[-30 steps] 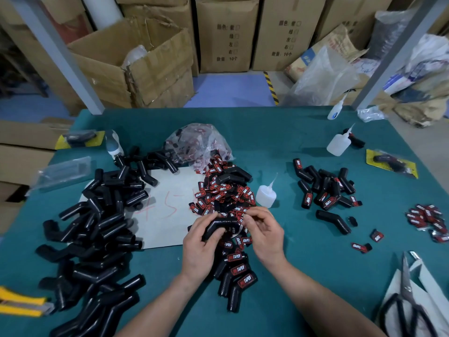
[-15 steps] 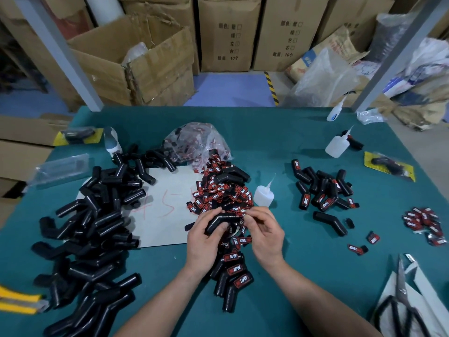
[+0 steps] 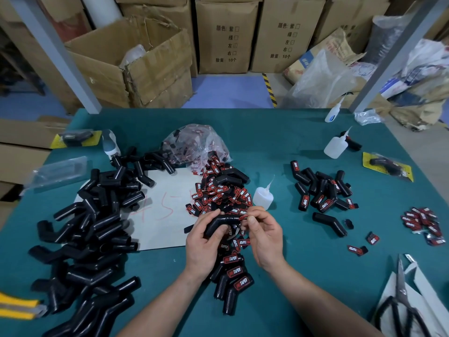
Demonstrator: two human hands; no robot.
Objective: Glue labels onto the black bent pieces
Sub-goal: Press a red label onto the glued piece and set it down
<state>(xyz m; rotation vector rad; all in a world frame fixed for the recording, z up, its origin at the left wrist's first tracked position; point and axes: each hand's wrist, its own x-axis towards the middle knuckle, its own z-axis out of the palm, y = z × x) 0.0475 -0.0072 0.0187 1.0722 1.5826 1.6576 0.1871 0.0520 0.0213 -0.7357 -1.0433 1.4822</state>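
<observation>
Lit evenly and fairly brightly from overhead, with a cool cast. Only soft, short shadows on the teal cloth-covered table (image 3: 279,147). Dull sheen along the glossy black bent plastic tubes (image 3: 107,222) heaped at left. Sharp in the middle, slightly softer toward the borders. Strong wide-angle bowing at the edges, slanting the grey metal posts (image 3: 58,54) far left and right.

Glue bottle (image 3: 262,196) right of label pile (image 3: 218,193)

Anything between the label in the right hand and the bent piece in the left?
Nothing visible. The left hand grips the bent piece; the right hand pinches the label right at the piece's end.
</observation>
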